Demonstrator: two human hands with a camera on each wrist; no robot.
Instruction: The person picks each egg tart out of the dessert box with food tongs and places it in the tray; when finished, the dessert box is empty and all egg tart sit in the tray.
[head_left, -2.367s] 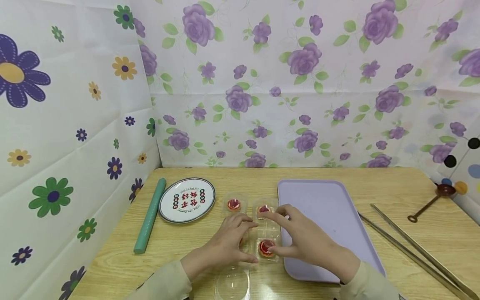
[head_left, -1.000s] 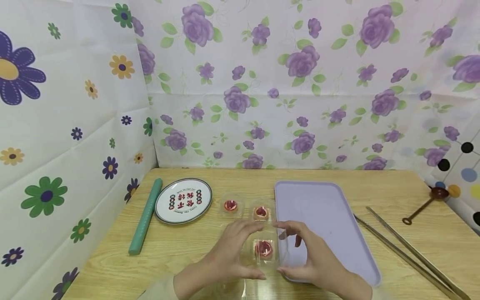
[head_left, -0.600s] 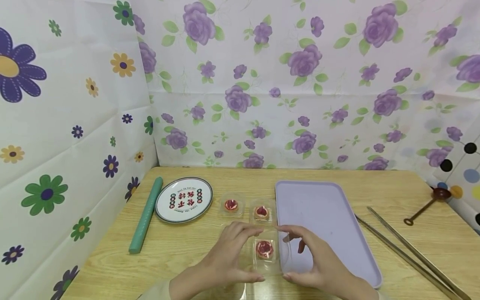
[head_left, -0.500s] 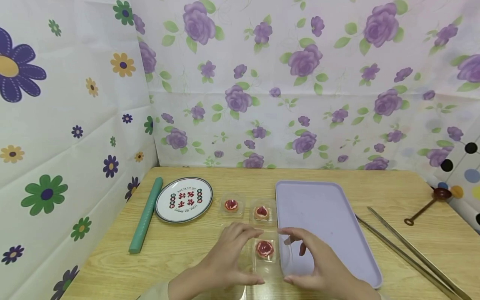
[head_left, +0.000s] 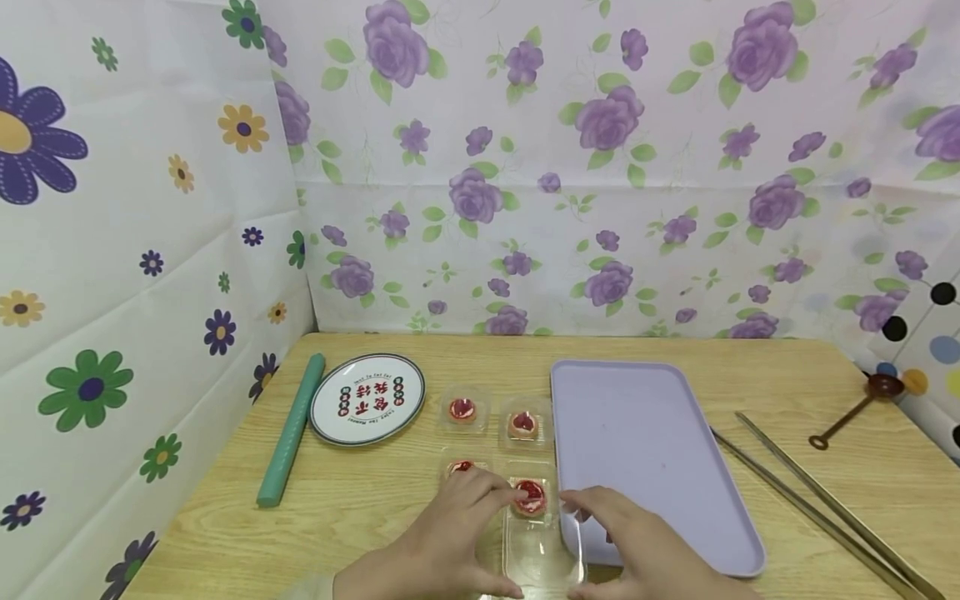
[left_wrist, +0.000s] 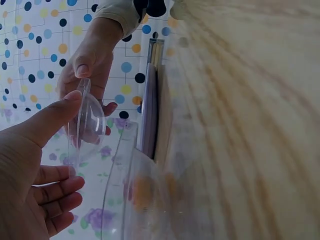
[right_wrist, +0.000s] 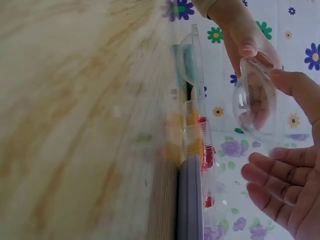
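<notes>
A clear domed plastic lid (head_left: 542, 554) is held up between both hands, near the front of the table. My left hand (head_left: 450, 537) grips its left side, thumb on one edge and fingertips on the opposite edge. My right hand (head_left: 648, 550) grips the other side likewise, as the right wrist view shows with the lid (right_wrist: 254, 97). Just beyond it sits a red-topped tart (head_left: 529, 497) in a clear plastic tray. Another tart (head_left: 459, 467) is partly hidden by my left fingers. Farther back are two more, the left tart (head_left: 462, 410) and the right tart (head_left: 523, 425), each in clear plastic.
Right of the tarts lies a lilac tray (head_left: 637, 433). Long metal tongs (head_left: 825, 500) and a brown ladle (head_left: 862, 406) are at the far right. A white plate (head_left: 368, 400) and a green stick (head_left: 294, 433) lie left. Another clear lid (right_wrist: 192, 57) rests on the table.
Both hands have come from over the tarts toward the table's front, carrying the clear lid between them. The front left tart, hidden behind my left hand half a second ago, now shows partly.
</notes>
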